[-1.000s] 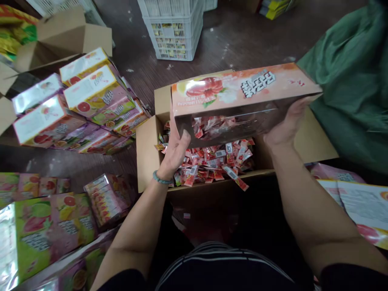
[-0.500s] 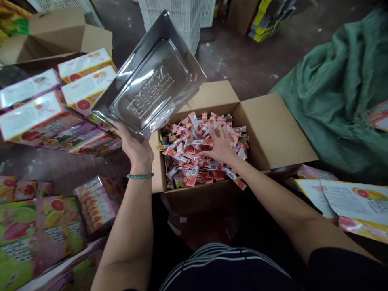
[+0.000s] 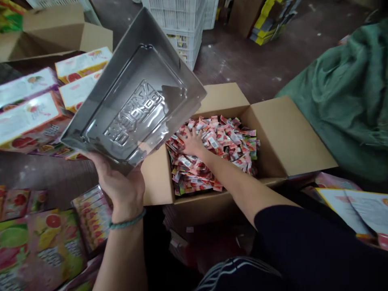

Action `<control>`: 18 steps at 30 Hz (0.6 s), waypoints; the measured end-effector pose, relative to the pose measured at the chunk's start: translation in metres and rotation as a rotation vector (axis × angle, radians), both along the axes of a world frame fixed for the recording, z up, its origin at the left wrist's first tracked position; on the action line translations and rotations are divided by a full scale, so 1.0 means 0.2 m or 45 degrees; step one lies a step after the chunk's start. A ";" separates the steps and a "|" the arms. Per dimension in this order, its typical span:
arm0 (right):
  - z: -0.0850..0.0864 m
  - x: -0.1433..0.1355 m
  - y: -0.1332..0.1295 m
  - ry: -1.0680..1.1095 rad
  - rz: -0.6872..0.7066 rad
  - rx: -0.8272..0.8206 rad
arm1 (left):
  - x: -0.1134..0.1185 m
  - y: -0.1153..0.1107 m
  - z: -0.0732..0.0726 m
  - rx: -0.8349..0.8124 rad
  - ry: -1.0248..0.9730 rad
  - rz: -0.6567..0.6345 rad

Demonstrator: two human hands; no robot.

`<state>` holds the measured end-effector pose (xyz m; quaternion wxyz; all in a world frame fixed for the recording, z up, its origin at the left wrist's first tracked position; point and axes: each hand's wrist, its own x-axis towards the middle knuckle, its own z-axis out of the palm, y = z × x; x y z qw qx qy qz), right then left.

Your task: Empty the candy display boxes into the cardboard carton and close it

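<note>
My left hand (image 3: 121, 184) grips the lower edge of a clear plastic tray (image 3: 133, 109) with raised lettering in its base, held tilted up beside a cardboard box (image 3: 157, 178). Inside that box lies a heap of small pink and red sachets (image 3: 218, 141), with some green ones among them. My right hand (image 3: 192, 141) rests with spread fingers on the left part of the heap, partly behind the tray's right corner. Whether a sachet is under its fingertips cannot be made out.
Fruit-printed cartons (image 3: 30, 121) are stacked at left, before an open cardboard box (image 3: 54, 36). Flat printed packs (image 3: 48, 246) lie lower left. White plastic crates (image 3: 182, 24) stand at the back. A green sack (image 3: 342, 101) and a white printed carton (image 3: 357, 210) are at right.
My right hand has moved left across the sachets, fingers still spread. My left hand and the tray have come lower and further left, nearer to me. The view has shifted slightly.
</note>
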<state>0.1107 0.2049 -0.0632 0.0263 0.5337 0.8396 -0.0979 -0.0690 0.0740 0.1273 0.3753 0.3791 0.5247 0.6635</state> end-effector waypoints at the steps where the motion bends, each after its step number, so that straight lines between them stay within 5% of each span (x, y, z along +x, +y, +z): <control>1: -0.03 -0.04 0.05 0.015 -0.001 0.022 | -0.01 0.00 -0.01 0.023 -0.033 0.005; 6: -0.10 -0.13 0.18 -0.002 -0.020 0.011 | -0.07 -0.01 -0.07 -0.028 -0.030 0.071; 11: 0.08 -0.08 0.23 -0.051 0.042 -0.272 | -0.12 0.01 -0.10 -0.079 0.063 0.044; 15: 0.23 0.07 0.03 -0.026 0.199 -0.073 | -0.15 0.03 -0.14 -0.109 -0.009 0.042; 18: 0.24 0.29 -0.27 -0.156 0.409 -0.042 | -0.16 0.03 -0.16 -0.113 0.062 -0.037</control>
